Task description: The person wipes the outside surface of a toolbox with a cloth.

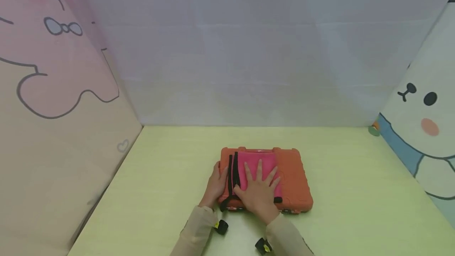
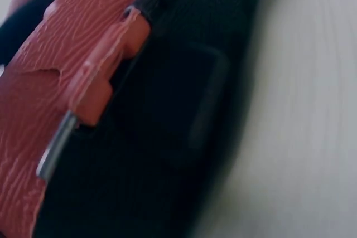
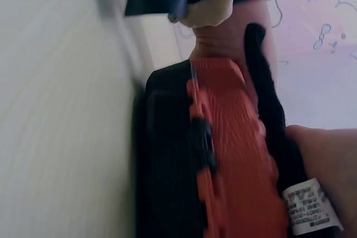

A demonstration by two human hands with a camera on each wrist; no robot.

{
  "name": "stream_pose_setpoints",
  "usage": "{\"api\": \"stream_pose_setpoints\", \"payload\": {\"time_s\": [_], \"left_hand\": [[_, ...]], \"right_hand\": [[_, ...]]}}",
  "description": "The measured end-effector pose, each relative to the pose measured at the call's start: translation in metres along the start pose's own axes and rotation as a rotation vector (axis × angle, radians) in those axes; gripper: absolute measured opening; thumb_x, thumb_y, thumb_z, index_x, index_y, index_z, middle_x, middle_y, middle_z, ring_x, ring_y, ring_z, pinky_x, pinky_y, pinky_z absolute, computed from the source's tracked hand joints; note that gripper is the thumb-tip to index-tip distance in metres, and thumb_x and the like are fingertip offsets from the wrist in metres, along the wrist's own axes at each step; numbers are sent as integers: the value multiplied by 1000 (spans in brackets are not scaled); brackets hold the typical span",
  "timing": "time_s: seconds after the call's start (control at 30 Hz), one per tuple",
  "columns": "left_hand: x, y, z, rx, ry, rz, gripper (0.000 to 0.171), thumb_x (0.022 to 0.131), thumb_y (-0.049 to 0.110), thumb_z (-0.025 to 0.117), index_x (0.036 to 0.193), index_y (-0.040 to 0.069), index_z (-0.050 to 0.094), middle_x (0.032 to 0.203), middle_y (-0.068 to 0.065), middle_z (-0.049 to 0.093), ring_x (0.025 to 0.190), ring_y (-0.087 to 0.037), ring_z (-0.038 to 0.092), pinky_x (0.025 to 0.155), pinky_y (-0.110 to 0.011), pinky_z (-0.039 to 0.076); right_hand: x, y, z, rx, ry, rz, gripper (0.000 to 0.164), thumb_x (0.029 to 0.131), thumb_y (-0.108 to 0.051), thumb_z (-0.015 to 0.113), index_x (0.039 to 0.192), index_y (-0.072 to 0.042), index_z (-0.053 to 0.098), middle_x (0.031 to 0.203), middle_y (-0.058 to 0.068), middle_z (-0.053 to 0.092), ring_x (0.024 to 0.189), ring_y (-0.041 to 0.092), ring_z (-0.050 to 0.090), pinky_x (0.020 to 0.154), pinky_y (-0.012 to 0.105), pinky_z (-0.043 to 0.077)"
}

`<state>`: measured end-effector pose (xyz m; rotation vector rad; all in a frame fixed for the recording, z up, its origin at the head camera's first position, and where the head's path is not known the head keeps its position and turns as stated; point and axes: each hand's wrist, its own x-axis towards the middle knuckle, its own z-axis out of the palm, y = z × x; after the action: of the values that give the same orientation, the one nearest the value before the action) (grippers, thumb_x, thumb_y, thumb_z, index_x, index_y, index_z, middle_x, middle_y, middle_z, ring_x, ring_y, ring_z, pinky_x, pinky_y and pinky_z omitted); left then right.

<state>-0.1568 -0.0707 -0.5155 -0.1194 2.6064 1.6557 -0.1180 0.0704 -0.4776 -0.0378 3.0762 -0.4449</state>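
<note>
A hard orange case [image 1: 294, 181] with a black lower half [image 3: 170, 165] lies on the table, lid side up. On its lid lies a pink fabric piece [image 1: 268, 159] with black edging and a black zip-like strip [image 1: 236, 165]. My left hand [image 1: 215, 185] grips the case's left edge, thumb on the lid and fingers at the side. My right hand [image 1: 258, 193] rests on the pink fabric with its fingers spread. Hinge parts [image 2: 106, 65] and a metal pin [image 2: 56, 143] show close up in the left wrist view. A white printed label [image 3: 312, 207] hangs at the black edging.
The pale yellow table [image 1: 156, 161] extends around the case. A plain white backdrop [image 1: 249, 70] stands behind it, with cartoon-printed panels to the left [image 1: 53, 82] and right [image 1: 423, 110]. Each sleeve cuff carries a small black device [image 1: 222, 227].
</note>
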Motion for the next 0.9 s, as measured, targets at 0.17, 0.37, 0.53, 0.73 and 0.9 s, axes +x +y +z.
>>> {"api": "stream_pose_setpoints", "payload": {"time_s": [0.17,0.37,0.53,0.73,0.9], "left_hand": [[0,1,-2,0,-17,-29,59,99,36,36,143,1,22,138,-24,41,123,-38,43,99,-53,35],[0,0,-3,8,-24,-53,59,99,37,35,144,1,21,141,-24,36,127,-38,39,101,-53,33],[2,1,-3,15,-21,-58,60,99,38,36,144,1,21,143,-23,35,128,-38,38,102,-53,32],[2,-1,-3,23,-8,-61,59,99,36,36,144,1,22,142,-24,35,128,-38,38,102,-53,32],[2,-3,-2,15,-18,-53,60,99,38,35,144,1,22,142,-24,36,128,-39,38,102,-53,32]], "right_hand": [[-11,20,-9,15,-22,14,78,82,-55,51,147,-22,24,153,23,8,128,64,-8,98,74,2],[-26,56,-21,-4,-17,19,77,85,-54,50,147,-18,22,151,27,6,125,67,-5,97,76,4],[-27,80,-31,-27,2,34,77,85,-52,51,146,-15,23,149,30,7,122,69,2,95,75,11],[-22,72,-29,18,-17,77,84,84,-60,48,147,-12,21,149,30,5,123,68,2,95,76,8],[-20,48,-19,0,-10,81,89,80,-69,46,147,-15,21,150,28,7,124,69,0,94,78,4]]}}
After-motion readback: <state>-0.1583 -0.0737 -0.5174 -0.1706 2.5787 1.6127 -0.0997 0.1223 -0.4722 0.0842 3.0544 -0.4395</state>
